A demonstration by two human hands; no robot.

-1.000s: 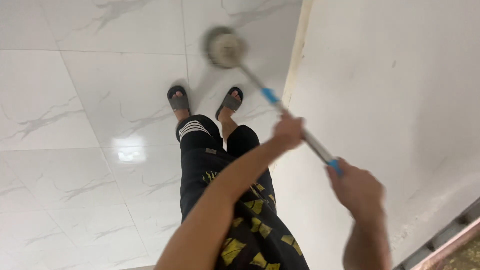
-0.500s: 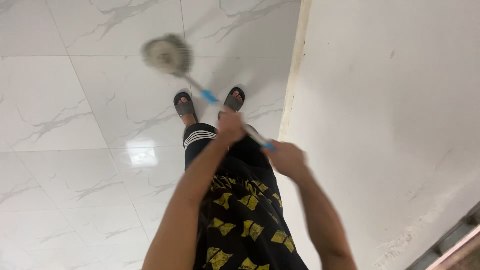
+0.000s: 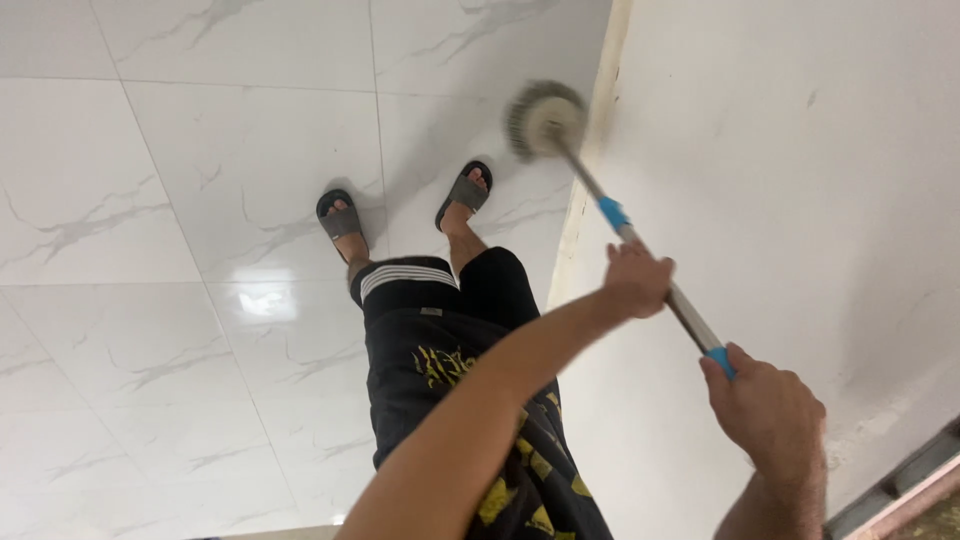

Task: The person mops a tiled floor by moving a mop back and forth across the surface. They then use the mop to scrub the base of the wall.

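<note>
Both hands — left hand (image 3: 636,279), right hand (image 3: 765,405) — clamp the long metal brush pole (image 3: 650,268); its round bristle head (image 3: 541,120) meets the glossy white marbled tile floor (image 3: 200,200) beside the white plaster wall (image 3: 800,180).

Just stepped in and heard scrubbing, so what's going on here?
A person in dark shorts and grey slide sandals stands on a white marble-patterned tile floor beside a white wall. Both hands grip a long-handled brush: the left hand partway down the metal pole, the right hand at its blue-tipped upper end. The round bristle head sits down at the seam where floor meets wall, just ahead of the right foot.
</note>
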